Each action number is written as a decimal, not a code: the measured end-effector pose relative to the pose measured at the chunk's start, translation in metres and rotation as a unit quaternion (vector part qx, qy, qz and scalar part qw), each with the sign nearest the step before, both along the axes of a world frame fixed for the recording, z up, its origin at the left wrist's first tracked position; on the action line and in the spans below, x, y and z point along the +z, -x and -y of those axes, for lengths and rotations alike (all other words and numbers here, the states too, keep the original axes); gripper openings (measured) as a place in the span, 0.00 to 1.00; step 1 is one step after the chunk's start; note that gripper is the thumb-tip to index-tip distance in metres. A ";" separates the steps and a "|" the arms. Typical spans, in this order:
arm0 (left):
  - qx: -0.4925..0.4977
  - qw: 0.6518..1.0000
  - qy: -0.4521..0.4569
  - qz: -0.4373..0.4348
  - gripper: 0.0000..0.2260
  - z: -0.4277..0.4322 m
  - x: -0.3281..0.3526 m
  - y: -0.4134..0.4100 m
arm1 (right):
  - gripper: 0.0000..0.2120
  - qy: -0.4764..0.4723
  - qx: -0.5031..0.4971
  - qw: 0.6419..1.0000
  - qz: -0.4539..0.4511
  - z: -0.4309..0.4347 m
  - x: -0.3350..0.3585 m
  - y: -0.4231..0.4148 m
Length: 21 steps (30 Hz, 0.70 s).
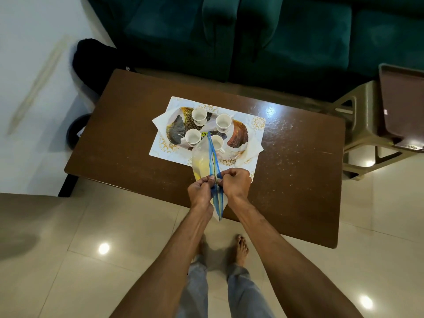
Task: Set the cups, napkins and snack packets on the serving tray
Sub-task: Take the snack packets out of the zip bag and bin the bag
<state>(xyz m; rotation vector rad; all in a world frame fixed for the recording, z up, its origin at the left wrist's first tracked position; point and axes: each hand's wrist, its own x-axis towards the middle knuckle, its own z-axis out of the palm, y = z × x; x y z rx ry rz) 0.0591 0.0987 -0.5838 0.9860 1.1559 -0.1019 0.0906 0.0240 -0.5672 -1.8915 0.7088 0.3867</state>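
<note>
Hands (200, 191) (236, 183) pinch a zip bag (202, 161) of yellow snacks; tray (239, 135) holds four cups (199, 114).

Bare forearms (183, 249), pale grey-blue jeans (241, 292) rumpled at the ankles, bare feet (242, 249).

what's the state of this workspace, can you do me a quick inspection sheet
surface: brown table with a white patterned placemat under the leaf-print tray
job's things: four cups stand on the leaf-print tray; napkins poke out from under it; clear snack bag with yellow contents is held over its near edge
clutter: black bag on the floor beside the table
grips: left hand and right hand both pinch the bag's blue seal
cables: nothing seen
surroundings: green sofa behind; stool carrying a brown tray to the right; tiled floor
</note>
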 end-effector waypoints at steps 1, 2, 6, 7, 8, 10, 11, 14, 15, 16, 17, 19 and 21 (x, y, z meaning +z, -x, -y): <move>-0.002 1.000 -0.004 0.001 0.07 -0.001 -0.001 0.001 | 0.13 -0.004 -0.010 1.000 -0.006 0.001 0.001 -0.001; -0.005 1.000 -0.010 0.003 0.08 -0.002 -0.001 0.002 | 0.13 -0.006 -0.010 1.000 -0.006 0.002 0.001 -0.002; -0.032 0.998 -0.060 0.015 0.02 -0.011 -0.004 0.001 | 0.12 0.019 0.075 0.997 0.026 -0.002 0.000 -0.004; -0.041 0.996 -0.081 0.020 0.01 -0.012 -0.003 0.001 | 0.13 0.023 0.083 0.996 0.031 -0.003 0.000 -0.005; -0.053 0.992 -0.109 0.020 0.02 -0.012 -0.002 0.000 | 0.13 0.026 0.086 0.995 0.037 -0.003 0.000 -0.006; -0.089 0.977 -0.195 0.009 0.01 -0.012 0.000 0.000 | 0.11 0.028 0.090 0.994 0.054 -0.004 -0.001 -0.004; -0.104 0.967 -0.233 0.003 0.01 -0.012 0.001 0.002 | 0.10 0.028 0.092 0.994 0.061 -0.005 0.000 -0.002; -0.128 0.947 -0.295 0.010 0.02 -0.010 0.004 0.005 | 0.07 0.023 0.092 0.993 0.075 -0.004 0.001 0.003; -0.130 0.943 -0.305 0.016 0.02 -0.010 0.006 0.005 | 0.07 0.021 0.100 0.992 0.076 -0.004 0.001 0.004; -0.136 0.942 -0.307 0.020 0.03 -0.012 0.007 0.005 | 0.08 0.016 0.115 0.990 0.075 -0.003 0.001 0.004; -0.150 0.941 -0.302 0.021 0.03 -0.015 0.007 0.003 | 0.08 0.007 0.133 0.989 0.072 -0.002 0.001 0.004; -0.186 0.942 -0.278 0.034 0.05 -0.020 0.007 0.002 | 0.07 -0.012 0.167 0.984 0.068 0.000 0.001 0.002; -0.208 0.936 -0.280 0.043 0.05 -0.025 0.006 0.001 | 0.04 -0.005 0.182 0.981 0.072 0.000 0.001 -0.001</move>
